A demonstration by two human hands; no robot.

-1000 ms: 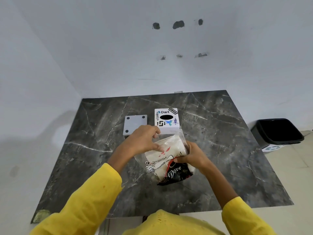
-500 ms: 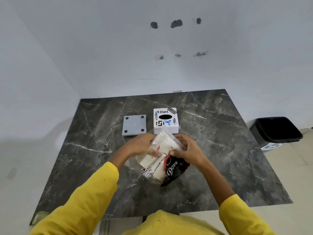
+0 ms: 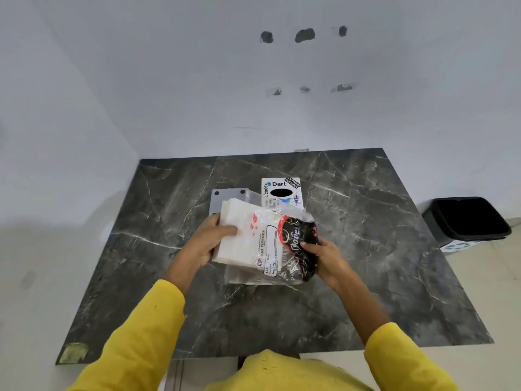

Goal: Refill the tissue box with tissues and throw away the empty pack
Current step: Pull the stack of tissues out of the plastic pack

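Note:
Over the middle of the dark marble table (image 3: 366,249), both hands hold a tissue pack. My left hand (image 3: 208,241) grips the white stack of tissues (image 3: 234,235) that sticks out of the pack's left end. My right hand (image 3: 324,258) holds the clear and black plastic pack (image 3: 293,246) at its right end. Behind them stands the white tissue box (image 3: 282,191) with stickers and a dark oval slot on top. Its grey lid plate (image 3: 231,194) lies flat to the left of the box, partly hidden by the tissues.
A black waste bin (image 3: 468,218) stands on the floor to the right of the table. White walls close off the back and left sides. A yellowish patch (image 3: 74,352) marks the table's front left corner.
The pack has turned to lie sideways and risen toward me. My left hand has drawn the white tissue stack partway out to the left while my right hand holds the black end.

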